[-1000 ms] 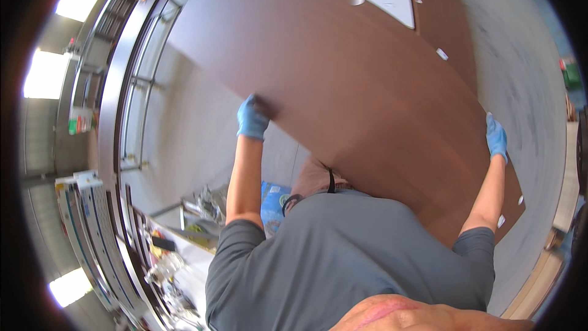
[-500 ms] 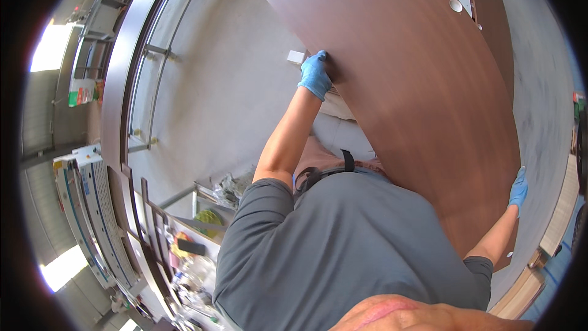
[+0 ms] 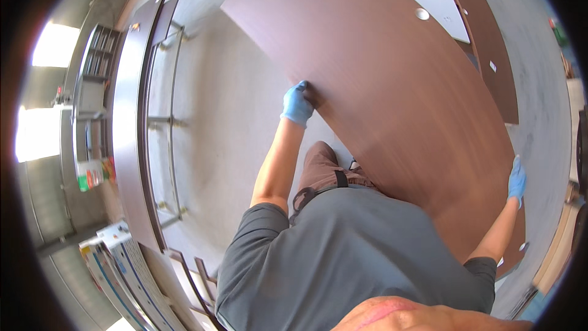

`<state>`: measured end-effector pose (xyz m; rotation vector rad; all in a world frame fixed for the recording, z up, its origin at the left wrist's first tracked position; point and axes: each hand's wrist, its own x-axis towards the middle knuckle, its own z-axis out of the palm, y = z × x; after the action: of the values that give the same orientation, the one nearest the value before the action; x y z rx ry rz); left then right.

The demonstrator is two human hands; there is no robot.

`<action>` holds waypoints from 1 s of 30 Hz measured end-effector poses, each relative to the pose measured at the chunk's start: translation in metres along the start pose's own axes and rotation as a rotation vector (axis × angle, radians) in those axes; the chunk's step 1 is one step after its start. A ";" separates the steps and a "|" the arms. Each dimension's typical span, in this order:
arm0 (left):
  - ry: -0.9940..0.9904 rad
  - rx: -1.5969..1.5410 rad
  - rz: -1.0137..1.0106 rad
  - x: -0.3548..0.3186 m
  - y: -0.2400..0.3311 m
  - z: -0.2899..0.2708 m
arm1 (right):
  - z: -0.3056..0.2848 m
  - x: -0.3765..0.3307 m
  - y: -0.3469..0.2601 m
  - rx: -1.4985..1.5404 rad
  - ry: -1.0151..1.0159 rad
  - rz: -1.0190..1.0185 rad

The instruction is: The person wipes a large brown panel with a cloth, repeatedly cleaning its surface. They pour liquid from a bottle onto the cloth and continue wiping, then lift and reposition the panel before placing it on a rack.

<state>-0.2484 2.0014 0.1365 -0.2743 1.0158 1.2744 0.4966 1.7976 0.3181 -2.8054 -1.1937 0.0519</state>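
Note:
A large brown wood panel (image 3: 392, 92) slants across the view in front of my body, with a round white cap near its far edge. My left hand (image 3: 297, 105), in a blue glove, is closed round the panel's left edge, thumb on top. At the panel's right edge is my right hand (image 3: 517, 181), also blue-gloved, its fingers lying along the outside of the edge and gripping it. The underside of the panel and the fingertips beneath it are hidden.
Beyond the panel lie another brown board (image 3: 493, 55) and white sheets (image 3: 432, 0). On the left, a long brown board (image 3: 131, 129) rests on a wheeled metal frame (image 3: 174, 122). Stacked flat cartons (image 3: 135, 276) stand at lower left, shelves (image 3: 95, 86) farther off.
My body has turned and stepped, carrying the panel along. More of the far board and white sheets shows now; the small white block and the cluttered table have left view. Both hands keep their hold.

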 end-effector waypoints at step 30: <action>-0.096 0.180 -0.230 0.300 0.475 0.044 | 0.046 -0.108 -0.505 -0.030 0.146 0.021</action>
<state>-0.6605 2.3842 0.1005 -0.1839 0.9801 0.9731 0.0563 2.0720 0.3217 -2.7912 -1.1418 -0.1676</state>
